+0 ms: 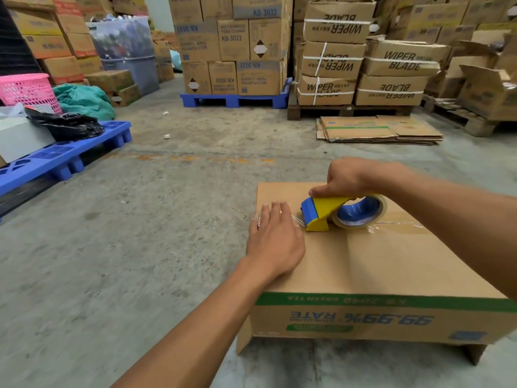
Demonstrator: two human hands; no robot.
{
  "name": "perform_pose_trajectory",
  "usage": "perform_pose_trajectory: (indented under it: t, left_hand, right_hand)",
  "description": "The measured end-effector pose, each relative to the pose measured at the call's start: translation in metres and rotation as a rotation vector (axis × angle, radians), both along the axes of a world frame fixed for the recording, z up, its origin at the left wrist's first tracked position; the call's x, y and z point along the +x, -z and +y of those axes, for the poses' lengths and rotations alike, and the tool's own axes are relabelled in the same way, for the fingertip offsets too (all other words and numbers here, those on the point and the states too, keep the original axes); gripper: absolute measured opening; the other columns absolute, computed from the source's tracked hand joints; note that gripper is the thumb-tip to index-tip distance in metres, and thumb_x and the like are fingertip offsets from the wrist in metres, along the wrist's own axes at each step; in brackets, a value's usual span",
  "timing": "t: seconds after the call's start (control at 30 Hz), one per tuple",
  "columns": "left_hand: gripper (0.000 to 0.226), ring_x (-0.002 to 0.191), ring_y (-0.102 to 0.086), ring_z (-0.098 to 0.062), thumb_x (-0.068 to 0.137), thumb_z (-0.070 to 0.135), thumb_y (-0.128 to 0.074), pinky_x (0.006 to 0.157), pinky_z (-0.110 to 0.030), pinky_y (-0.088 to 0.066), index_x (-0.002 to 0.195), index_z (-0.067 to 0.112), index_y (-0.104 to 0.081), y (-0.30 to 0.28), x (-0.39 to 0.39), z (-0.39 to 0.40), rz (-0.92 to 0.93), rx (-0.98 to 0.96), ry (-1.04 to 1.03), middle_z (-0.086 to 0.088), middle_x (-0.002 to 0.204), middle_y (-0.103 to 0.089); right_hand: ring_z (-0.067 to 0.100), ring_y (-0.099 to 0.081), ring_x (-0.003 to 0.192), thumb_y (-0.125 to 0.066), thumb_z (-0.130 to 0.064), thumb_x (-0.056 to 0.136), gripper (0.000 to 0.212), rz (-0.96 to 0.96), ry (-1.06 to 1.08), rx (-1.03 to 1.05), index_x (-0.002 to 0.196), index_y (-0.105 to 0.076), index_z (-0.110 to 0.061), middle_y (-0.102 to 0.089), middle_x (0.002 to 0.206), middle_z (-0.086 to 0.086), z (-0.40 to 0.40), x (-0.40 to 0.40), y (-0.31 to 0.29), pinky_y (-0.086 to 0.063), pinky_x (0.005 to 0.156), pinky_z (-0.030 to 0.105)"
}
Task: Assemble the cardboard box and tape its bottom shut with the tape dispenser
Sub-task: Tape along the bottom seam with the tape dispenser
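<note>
My right hand (pixel 345 177) grips the tape dispenser (pixel 333 212) on the cardboard box (pixel 363 261) seam, which runs left-right. My left hand (pixel 275 236) presses flat just left, fingers together.

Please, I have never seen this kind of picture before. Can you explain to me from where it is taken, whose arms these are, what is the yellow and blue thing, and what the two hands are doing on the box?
There is one picture, taken by a camera worn on a person's head, so the two arms reaching in are that person's own. In front of them a cardboard box stands upside down on the concrete floor, its bottom facing up. The right hand grips a yellow and blue tape dispenser, which rests on the box's middle seam; clear tape already covers the seam to the right of it. The left hand lies flat with straight fingers on the box near its left edge, just ahead of the dispenser. Behind are stacked cartons and a blue pallet.
</note>
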State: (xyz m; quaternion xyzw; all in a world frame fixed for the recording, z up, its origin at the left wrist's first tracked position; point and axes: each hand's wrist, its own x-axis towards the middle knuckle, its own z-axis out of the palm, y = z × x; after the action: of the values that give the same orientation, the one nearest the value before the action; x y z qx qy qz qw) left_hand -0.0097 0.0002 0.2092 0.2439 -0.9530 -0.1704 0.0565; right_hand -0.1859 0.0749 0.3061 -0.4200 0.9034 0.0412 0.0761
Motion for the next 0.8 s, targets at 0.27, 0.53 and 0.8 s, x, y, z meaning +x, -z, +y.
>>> perform_pose_trajectory:
  t: [0.27,0.53,0.8]
  left_hand:
    - [0.076,0.152,0.011,-0.021,0.096,0.061,-0.011,0.122,-0.043,0.006,0.158,0.017,0.002,0.021,-0.002,0.005,-0.075,-0.141,0.000,-0.002,0.166,0.008]
    - [0.073,0.152,0.006,-0.032,0.090,0.074,-0.007,0.121,-0.053,-0.003,0.154,0.043,0.009,0.044,0.008,-0.009,-0.184,-0.042,-0.045,0.001,0.166,0.009]
    - [0.075,0.152,-0.011,-0.023,0.096,0.065,-0.026,0.119,-0.048,-0.020,0.156,0.034,0.005,0.096,0.016,-0.004,-0.164,0.284,-0.073,-0.003,0.166,-0.005]
  right_hand:
    - [0.025,-0.068,0.058,-0.050,-0.072,0.081,0.068,-0.024,-0.005,0.047,0.074,-0.069,-0.007,-0.071,0.062,0.008,0.002,-0.010,-0.003,-0.053,0.063,0.032]
    - [0.024,-0.064,0.070,-0.048,-0.071,0.083,0.064,-0.062,-0.051,0.054,0.080,-0.069,-0.011,-0.068,0.072,0.007,0.027,-0.027,0.003,-0.048,0.065,0.034]
    - [0.020,-0.044,0.053,-0.054,-0.067,0.083,0.061,-0.067,-0.035,0.006,0.056,-0.048,-0.013,-0.047,0.057,0.004,0.051,-0.031,0.068,-0.032,0.051,0.031]
